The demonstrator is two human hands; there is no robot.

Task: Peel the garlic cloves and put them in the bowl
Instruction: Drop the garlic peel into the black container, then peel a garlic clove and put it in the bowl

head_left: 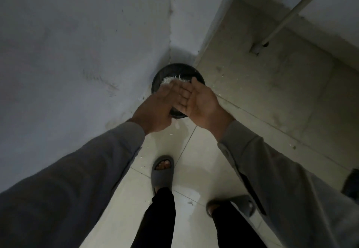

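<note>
at frame centre, left hand (157,107) and right hand (198,102), fingers straight and gripping nothing, brush together over the black bin (174,71); papery peels (172,79) may scatter onto the floor.

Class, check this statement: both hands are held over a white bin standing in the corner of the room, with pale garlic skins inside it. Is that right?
Not quite: the bin is black, not white. The head view shows it standing in the corner, with the left hand and right hand held over it and pale garlic skins inside it.

Grey slippers (162,172) stand on a pale tiled floor (196,174) beside a wall (77,43), pipe (295,11) upper right.
</note>
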